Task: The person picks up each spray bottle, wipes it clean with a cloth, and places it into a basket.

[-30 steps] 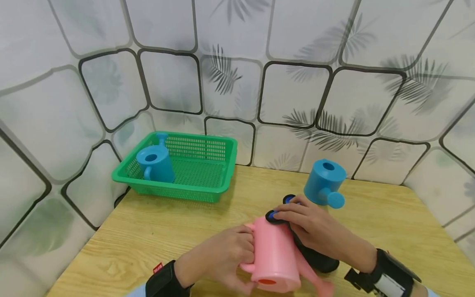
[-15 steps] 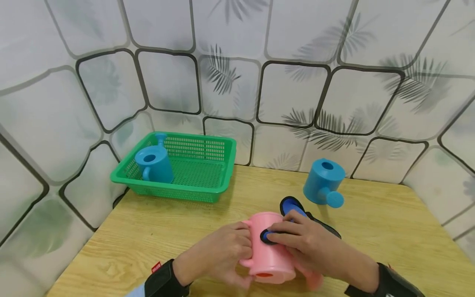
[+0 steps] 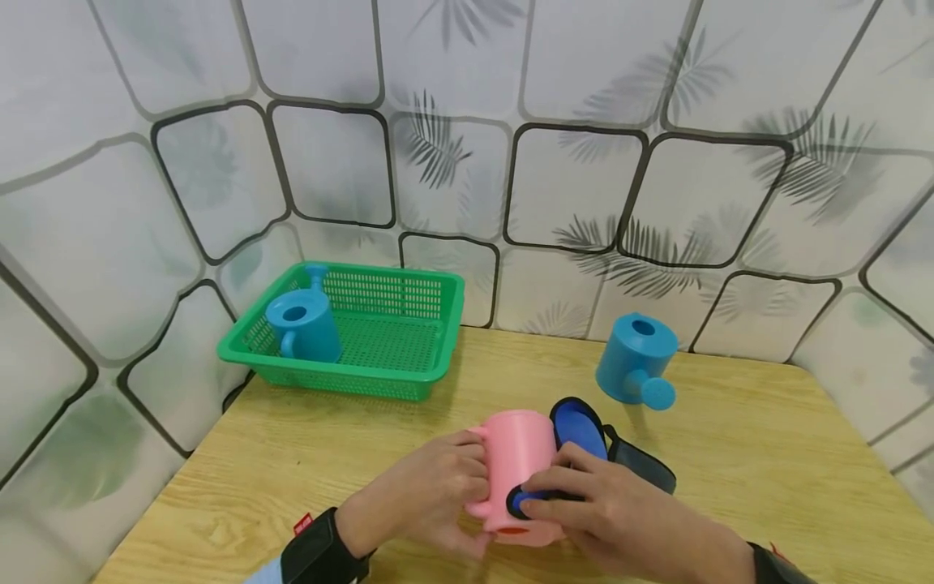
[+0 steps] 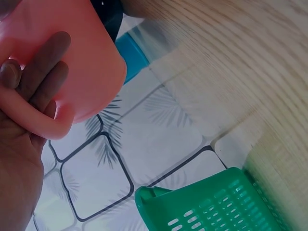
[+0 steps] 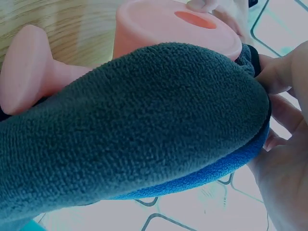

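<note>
My left hand point(image 3: 438, 487) grips the handle of a pink toy watering can point(image 3: 520, 454). The can is tipped over, its top opening facing me; the left wrist view shows fingers curled through its handle point(image 4: 36, 120). My right hand point(image 3: 613, 511) holds a fuzzy duster-like piece, blue on one side and dark grey on the other, with black edging and several padded lobes. One blue lobe point(image 3: 580, 428) lies along the can's far side, and another end crosses the can near its opening. Up close, the grey fuzzy lobe point(image 5: 144, 120) covers much of the can.
A green mesh basket point(image 3: 426, 373) stands back left with a blue watering can point(image 3: 310, 324) in it. Another blue watering can point(image 3: 636, 357) stands on the wooden table point(image 3: 773, 454) at the back right. A patterned wall covering point(image 3: 452, 186) rises behind.
My right hand has moved the fuzzy piece down along the can towards its opening, spreading the lobes apart. The pink can has shifted slightly up and left in the left hand's grip.
</note>
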`<state>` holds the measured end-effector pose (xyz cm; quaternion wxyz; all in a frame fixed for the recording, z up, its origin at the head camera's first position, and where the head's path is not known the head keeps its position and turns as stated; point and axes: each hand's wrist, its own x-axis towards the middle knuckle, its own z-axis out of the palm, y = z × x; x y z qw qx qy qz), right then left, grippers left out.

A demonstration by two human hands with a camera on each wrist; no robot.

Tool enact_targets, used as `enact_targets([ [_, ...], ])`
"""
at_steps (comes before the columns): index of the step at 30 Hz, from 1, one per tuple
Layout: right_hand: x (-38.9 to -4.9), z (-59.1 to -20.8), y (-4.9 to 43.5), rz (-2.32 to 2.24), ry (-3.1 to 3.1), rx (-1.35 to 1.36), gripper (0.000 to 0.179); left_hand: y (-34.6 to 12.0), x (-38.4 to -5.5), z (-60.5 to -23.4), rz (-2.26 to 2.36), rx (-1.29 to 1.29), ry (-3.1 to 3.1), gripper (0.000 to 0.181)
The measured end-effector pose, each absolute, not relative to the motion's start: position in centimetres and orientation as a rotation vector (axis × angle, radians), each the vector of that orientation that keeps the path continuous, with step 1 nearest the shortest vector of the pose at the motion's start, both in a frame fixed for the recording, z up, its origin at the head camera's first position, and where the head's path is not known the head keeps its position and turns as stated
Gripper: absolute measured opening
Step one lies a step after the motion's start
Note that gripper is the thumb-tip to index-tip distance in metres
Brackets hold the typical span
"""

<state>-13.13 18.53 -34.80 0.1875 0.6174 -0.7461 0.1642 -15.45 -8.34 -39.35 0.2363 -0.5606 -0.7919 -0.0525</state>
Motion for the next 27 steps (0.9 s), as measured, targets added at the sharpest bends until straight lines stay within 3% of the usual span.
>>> enact_targets([
  [15, -13.4, -35.3, 18.5, 0.37, -2.019, 1.701, 0.023, -8.6, -15.3, -39.9, -0.158, -1.561, -2.153, 0.039],
  [20, -14.0, -35.6, 18.7, 0.312, -2.014, 1.662, 0.032, -8.2, -14.9, -39.9, -0.16, -1.588, -2.119, 0.04],
  [23, -14.6, -35.7, 18.9, 0.32, -2.006, 1.625, 0.023, -7.9, -14.5, -40.0, -0.176, -1.611, -2.117, 0.04],
  [25, -14.9, -35.8, 18.9, 0.324, -1.995, 1.593, 0.025, -7.7, -14.4, -40.1, -0.183, -1.622, -2.115, 0.04],
  [27, -15.2, -35.9, 19.1, 0.353, -1.988, 1.556, 0.039, -7.6, -14.2, -40.2, -0.168, -1.627, -2.099, 0.04],
])
